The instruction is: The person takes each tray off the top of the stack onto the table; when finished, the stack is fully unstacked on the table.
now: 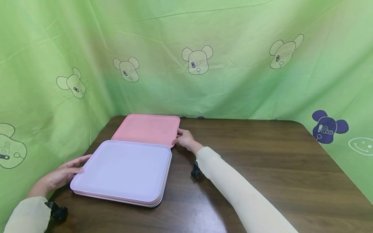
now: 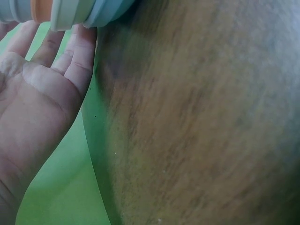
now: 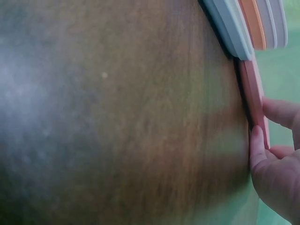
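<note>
A lavender tray (image 1: 125, 170) tops a stack of several nested trays on the left of the table. My left hand (image 1: 62, 173) touches the stack's left side, its fingers nearly straight against the rims; in the left wrist view the fingertips are hidden behind the tray edges (image 2: 70, 14). Behind the stack lies a pink tray (image 1: 148, 127), its near edge hidden by the stack. My right hand (image 1: 185, 139) pinches the pink tray's right edge near its front corner. In the right wrist view thumb and fingers meet the pink rim (image 3: 253, 93).
The brown wooden table (image 1: 262, 161) extends to the right of the trays. A green curtain (image 1: 233, 87) with bear-head prints hangs along the back and both sides, close to the table's edges. A black wrist camera (image 1: 196, 170) sits below the right sleeve.
</note>
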Demonstrator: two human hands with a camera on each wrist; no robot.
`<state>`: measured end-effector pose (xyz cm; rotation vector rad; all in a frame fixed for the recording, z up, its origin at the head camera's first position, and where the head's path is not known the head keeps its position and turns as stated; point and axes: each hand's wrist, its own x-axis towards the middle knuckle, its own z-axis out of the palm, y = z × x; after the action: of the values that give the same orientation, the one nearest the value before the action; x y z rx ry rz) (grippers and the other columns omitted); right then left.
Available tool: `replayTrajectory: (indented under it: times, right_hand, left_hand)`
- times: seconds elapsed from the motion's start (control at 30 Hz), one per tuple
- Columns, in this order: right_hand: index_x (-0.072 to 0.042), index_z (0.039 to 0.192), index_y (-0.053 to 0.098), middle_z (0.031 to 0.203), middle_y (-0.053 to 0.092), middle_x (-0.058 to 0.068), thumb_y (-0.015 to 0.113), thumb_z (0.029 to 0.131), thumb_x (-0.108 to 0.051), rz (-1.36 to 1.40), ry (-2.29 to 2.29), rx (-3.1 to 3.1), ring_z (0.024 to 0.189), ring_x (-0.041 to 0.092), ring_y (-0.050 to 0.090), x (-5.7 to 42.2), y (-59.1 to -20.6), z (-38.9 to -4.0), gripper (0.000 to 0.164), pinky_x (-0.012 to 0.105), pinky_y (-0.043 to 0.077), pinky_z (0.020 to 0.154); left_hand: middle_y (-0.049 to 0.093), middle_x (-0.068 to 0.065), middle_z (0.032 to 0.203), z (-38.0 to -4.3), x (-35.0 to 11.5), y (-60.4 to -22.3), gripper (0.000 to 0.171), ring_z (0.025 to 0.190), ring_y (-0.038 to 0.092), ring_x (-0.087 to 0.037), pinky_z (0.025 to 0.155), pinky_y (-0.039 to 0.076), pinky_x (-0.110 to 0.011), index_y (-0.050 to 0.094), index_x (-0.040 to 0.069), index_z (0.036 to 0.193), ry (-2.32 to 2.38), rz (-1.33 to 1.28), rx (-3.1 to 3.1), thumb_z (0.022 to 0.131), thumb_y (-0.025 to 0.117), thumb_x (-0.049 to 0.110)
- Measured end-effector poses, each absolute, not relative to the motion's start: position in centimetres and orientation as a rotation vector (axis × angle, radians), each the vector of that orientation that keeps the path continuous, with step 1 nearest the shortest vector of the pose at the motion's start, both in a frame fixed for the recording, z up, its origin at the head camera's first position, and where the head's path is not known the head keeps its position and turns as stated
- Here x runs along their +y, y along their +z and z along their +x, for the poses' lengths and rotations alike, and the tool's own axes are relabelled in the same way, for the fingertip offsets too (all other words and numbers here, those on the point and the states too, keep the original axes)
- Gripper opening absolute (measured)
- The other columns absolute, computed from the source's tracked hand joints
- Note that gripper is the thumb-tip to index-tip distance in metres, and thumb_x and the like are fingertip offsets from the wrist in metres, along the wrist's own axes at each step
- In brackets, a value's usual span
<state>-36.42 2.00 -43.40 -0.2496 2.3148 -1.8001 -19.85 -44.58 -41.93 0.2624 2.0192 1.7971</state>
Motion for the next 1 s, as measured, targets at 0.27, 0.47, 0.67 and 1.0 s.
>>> replayTrajectory:
  times: [0.27, 0.47, 0.67, 1.0]
  right_hand:
    - [0.002, 0.145, 0.040, 0.123, 0.061, 0.020, 0.076, 0.073, 0.009, -0.244, -1.701, 2.429, 0.106, 0.023, 0.058, 1.98, -43.30, -36.21, 0.081, 0.023, 0.050, 0.066]
    - [0.001, 0.148, 0.036, 0.127, 0.059, 0.021, 0.074, 0.077, 0.009, -0.269, -1.706, 2.405, 0.110, 0.025, 0.057, 2.06, -43.42, -36.23, 0.081, 0.025, 0.051, 0.069]
    - [0.003, 0.149, 0.030, 0.134, 0.054, 0.022, 0.072, 0.080, 0.009, -0.316, -1.696, 2.396, 0.119, 0.028, 0.054, 2.24, -43.46, -36.33, 0.081, 0.028, 0.052, 0.077]
    - [0.003, 0.150, 0.027, 0.143, 0.045, 0.022, 0.068, 0.085, 0.008, -0.355, -1.686, 2.348, 0.126, 0.031, 0.049, 2.29, -43.36, -36.21, 0.078, 0.032, 0.051, 0.085]
  left_hand:
    - [0.054, 0.027, 0.125, -19.98, -44.38, -41.90, 0.053, 0.109, 0.053, 0.000, 0.085, 0.049, -0.029, 0.052, 0.037, 0.138, 1.791, 0.285, 2.032, 0.099, 0.046, 0.002]
    - [0.054, 0.028, 0.124, -19.90, -44.32, -41.79, 0.052, 0.108, 0.053, 0.000, 0.084, 0.049, -0.030, 0.054, 0.039, 0.136, 1.792, 0.277, 2.031, 0.099, 0.047, 0.002]
    - [0.054, 0.028, 0.123, -19.85, -44.25, -41.64, 0.051, 0.108, 0.053, 0.001, 0.085, 0.049, -0.029, 0.054, 0.039, 0.135, 1.788, 0.260, 2.052, 0.099, 0.048, 0.003]
    - [0.054, 0.028, 0.124, -19.83, -44.33, -41.88, 0.053, 0.108, 0.054, 0.001, 0.084, 0.050, -0.029, 0.056, 0.039, 0.134, 1.813, 0.282, 2.018, 0.099, 0.046, 0.001]
